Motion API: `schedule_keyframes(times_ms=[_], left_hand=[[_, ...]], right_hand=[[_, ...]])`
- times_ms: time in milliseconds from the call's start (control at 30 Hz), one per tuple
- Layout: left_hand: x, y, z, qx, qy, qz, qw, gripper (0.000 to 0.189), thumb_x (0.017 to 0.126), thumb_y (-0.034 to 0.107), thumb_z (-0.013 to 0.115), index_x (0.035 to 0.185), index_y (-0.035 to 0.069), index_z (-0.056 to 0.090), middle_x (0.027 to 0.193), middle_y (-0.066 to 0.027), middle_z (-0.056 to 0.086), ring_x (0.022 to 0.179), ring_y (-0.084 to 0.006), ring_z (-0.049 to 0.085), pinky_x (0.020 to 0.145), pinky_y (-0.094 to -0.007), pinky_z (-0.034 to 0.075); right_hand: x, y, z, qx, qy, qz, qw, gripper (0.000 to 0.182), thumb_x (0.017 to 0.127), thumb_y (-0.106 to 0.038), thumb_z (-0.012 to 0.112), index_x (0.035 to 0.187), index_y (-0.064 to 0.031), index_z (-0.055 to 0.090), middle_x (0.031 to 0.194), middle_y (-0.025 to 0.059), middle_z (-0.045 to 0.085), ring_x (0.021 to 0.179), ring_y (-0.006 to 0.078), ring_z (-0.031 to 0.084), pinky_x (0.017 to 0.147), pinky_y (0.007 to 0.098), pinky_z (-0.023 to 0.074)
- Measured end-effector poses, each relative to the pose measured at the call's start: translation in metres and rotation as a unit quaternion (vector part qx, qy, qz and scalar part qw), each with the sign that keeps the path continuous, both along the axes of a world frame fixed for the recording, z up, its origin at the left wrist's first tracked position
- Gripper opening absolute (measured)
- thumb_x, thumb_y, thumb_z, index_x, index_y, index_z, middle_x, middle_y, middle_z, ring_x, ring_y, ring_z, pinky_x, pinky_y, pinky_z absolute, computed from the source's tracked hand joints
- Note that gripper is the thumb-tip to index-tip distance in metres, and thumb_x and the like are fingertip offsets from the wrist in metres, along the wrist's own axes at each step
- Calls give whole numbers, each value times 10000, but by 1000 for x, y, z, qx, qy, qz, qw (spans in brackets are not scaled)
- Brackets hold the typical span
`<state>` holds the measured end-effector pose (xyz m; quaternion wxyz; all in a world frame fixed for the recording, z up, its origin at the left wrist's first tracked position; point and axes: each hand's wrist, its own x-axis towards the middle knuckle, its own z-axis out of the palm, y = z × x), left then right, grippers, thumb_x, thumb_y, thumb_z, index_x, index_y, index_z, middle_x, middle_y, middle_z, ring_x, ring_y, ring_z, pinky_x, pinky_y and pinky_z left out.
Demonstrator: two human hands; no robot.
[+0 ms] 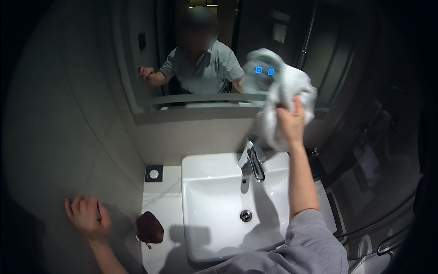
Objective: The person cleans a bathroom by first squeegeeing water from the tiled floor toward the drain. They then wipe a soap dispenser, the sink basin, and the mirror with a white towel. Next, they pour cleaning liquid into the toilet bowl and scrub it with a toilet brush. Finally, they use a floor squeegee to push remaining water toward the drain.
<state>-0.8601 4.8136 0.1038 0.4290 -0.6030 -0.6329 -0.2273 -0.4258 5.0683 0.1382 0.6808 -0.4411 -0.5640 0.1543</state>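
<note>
My right hand (293,118) reaches far forward and grips a bunched white towel (297,82). The cloth is up at the right part of the wall mirror (205,78), and its edges are blurred. Two blue lit square marks (265,71) show on the mirror beside the towel's folds. Off to the left, my left hand (88,217) is raised near the grey wall, its fingers loosely bent and parted, with nothing plainly held. Whether it touches the wall, I cannot tell. Below the towel stands a chrome faucet (255,161) on the white washbasin (205,167).
A dark red pouch (150,227) lies on the marble-patterned counter (167,205) left of the basin. Behind it sits a small dark square dish (148,178) with a round white piece (154,174). Glossy dark panels (373,164) rise at the right; part of a toilet (373,263) shows lower right.
</note>
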Motion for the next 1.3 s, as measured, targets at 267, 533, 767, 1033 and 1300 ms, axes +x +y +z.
schedule_keyframes(times_ms=[267, 533, 767, 1033, 1300], left_hand=[[99, -13, -76, -136, -536, -258, 792, 764, 657, 195, 726, 1281, -1, 332, 1283, -161, 397, 1227, -258, 336, 1004, -371, 262], [35, -140, -67, 125, -554, -82, 819, 550, 731, 108, 597, 1221, -36, 395, 1165, -177, 490, 1084, -275, 482, 943, -377, 347], [13, -148, -66, 46, -298, 22, 953, 510, 779, 135, 580, 1227, -28, 400, 1160, -202, 486, 1079, -332, 481, 906, -392, 381], [43, -126, -41, 41, -320, 130, 938, 565, 627, 101, 688, 1146, -26, 502, 1035, -210, 569, 982, -339, 533, 857, -404, 423], [18, -135, -44, 111, -252, 28, 961, 540, 655, 91, 671, 1129, -90, 486, 1056, -218, 556, 921, -311, 565, 791, -374, 465]], right_hand=[[-187, -132, -50, -43, -282, 721, 631, 508, 786, -245, 603, 1196, 7, 442, 1139, 163, 518, 1044, 235, 509, 864, 332, 423], [-264, -65, -248, -123, -460, 475, 740, 670, 721, -343, 650, 1271, -78, 373, 1221, 232, 418, 1050, 332, 495, 877, 393, 415], [-353, -132, -298, -98, -488, 502, 707, 357, 647, -92, 569, 999, -91, 513, 985, 174, 506, 974, 367, 492, 802, 448, 424], [-235, -11, 19, 358, -392, 73, 844, 248, 593, -109, 590, 837, -70, 562, 1031, 132, 488, 909, 307, 464, 698, 414, 407], [29, 84, 132, 211, -220, -298, 904, 313, 738, -89, 526, 1050, -69, 510, 1039, 82, 531, 938, 203, 522, 751, 327, 452]])
